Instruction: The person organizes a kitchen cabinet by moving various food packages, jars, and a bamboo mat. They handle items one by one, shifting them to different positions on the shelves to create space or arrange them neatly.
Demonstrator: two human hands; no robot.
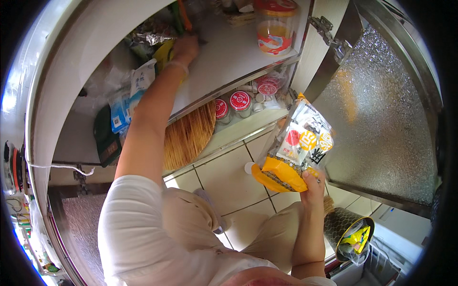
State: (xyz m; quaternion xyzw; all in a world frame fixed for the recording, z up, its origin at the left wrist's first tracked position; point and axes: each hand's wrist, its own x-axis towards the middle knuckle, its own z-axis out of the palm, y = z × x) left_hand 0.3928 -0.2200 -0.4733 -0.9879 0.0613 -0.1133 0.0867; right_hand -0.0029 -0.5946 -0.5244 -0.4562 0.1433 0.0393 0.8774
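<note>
My right hand (313, 187) grips the lower end of a plastic food packet (297, 150) with a clear, printed front and an orange bottom, held out over the floor. My left hand (186, 49) reaches deep onto the upper cabinet shelf (218, 57). Its fingers are beside a yellow packet (164, 53), just below a green and orange item (184, 16); I cannot tell whether they hold either. Under my left forearm lie a white and blue packet (143, 77) and a blue packet (118, 112). A dark green package (106, 136) leans farther left.
A clear jar with a red lid (274, 30) stands at the shelf's right end. Below are red-lidded glass jars (240, 103) and a round slatted wooden board (189, 137). The textured glass door (379, 121) hangs open at right, above a waste bin (343, 228).
</note>
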